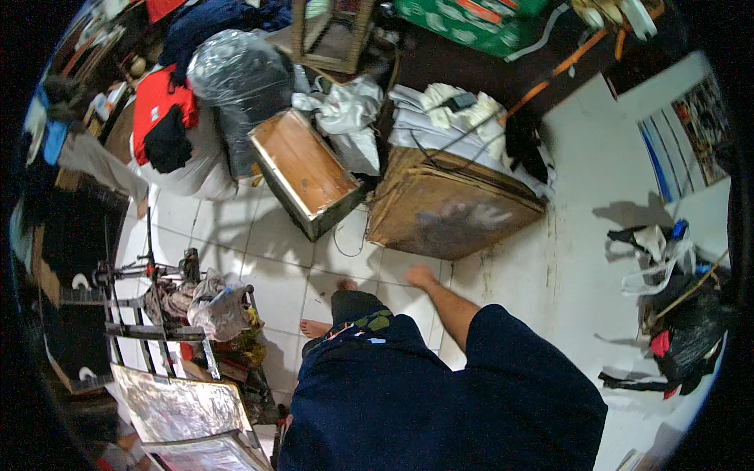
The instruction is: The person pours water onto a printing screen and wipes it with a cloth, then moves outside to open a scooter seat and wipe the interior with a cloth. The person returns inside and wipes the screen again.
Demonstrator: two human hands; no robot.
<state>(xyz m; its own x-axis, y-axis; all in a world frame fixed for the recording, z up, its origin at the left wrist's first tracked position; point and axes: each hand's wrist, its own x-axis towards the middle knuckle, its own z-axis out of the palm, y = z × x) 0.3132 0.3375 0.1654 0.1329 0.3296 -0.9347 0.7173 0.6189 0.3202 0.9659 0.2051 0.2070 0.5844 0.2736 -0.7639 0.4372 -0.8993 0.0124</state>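
My right hand [420, 276] hangs low over the white tiled floor, just in front of a worn brown box [455, 208]. It is small and blurred, so its fingers cannot be made out, and nothing shows in it. Folded white cloths [428, 125] lie on top of that box, with a small dark object [461, 101] and a dark cord on them. To its left rests an open wooden drawer [310, 161], tilted, with a bare brown inside. My left hand is out of sight. Two bare feet [316, 328] partly show below me.
A grey plastic-wrapped bundle [239, 78] and a red cloth [161, 110] stand behind the drawer. At left is a black metal rack [141, 326] with bags. Apparently another person's trousered leg [102, 161] stands farther left. Bags hang on the right wall [581, 259].
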